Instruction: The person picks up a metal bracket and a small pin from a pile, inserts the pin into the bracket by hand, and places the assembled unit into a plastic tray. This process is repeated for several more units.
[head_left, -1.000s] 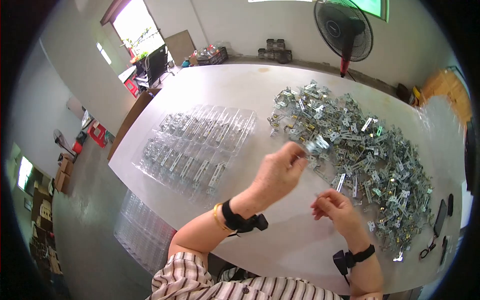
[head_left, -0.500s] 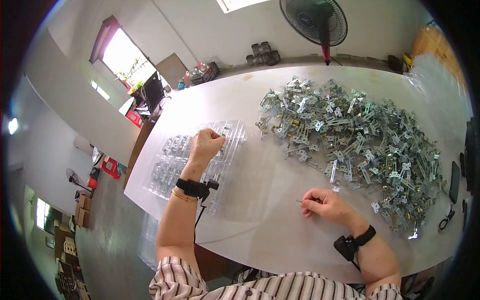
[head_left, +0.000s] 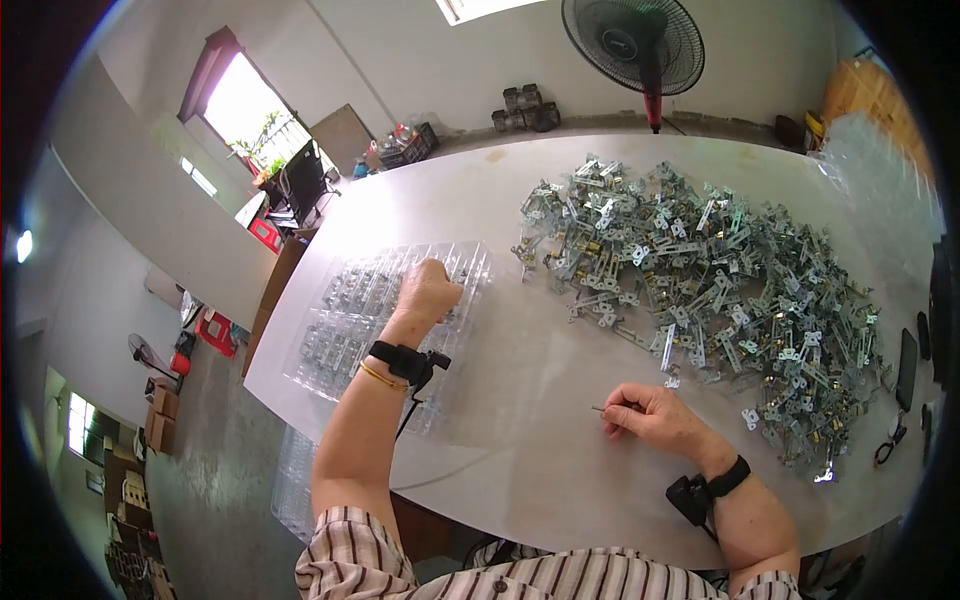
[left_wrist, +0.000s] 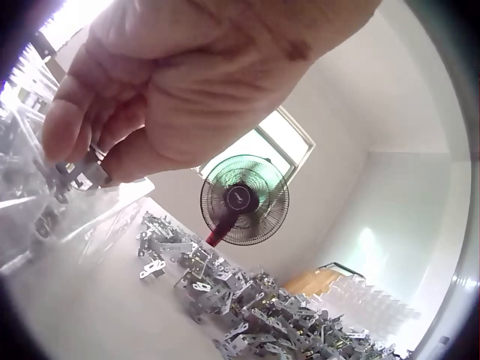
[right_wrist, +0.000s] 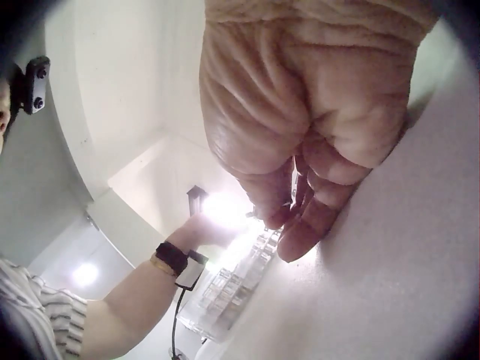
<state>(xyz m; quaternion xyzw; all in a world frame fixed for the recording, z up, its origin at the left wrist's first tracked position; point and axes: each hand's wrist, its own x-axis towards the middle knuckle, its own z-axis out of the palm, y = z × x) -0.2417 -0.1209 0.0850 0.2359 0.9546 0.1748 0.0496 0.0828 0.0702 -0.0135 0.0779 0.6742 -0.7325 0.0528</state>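
Note:
Over the back part of a clear plastic tray (head_left: pixel 460 345) is the left hand (head_left: pixel 428 292); in the left wrist view its thumb and fingers pinch a small metal bracket (left_wrist: pixel 88 172) at the tray's edge. Rows of metal brackets lie in the tray's compartments. The right hand (head_left: pixel 655 417) is low over the white table, its thumb and curled fingers pinching a thin metal piece (head_left: pixel 597 408) whose tip sticks out to the left. In the right wrist view, most of that piece is hidden between the fingers of the right hand (right_wrist: pixel 300 135).
A large heap of loose metal brackets (head_left: pixel 690 270) covers the right side of the table (head_left: pixel 520 450). Scissors (head_left: pixel 890 440) and a dark phone-like object (head_left: pixel 907 370) lie at the right edge. A standing fan (head_left: pixel 650 45) is behind the table; clear plastic sheets (head_left: pixel 880 180) are at the back right.
From near the heap, the left hand has moved left to the tray, then slightly right over it. The right hand has shifted slightly and keeps its thin piece. The head view has turned.

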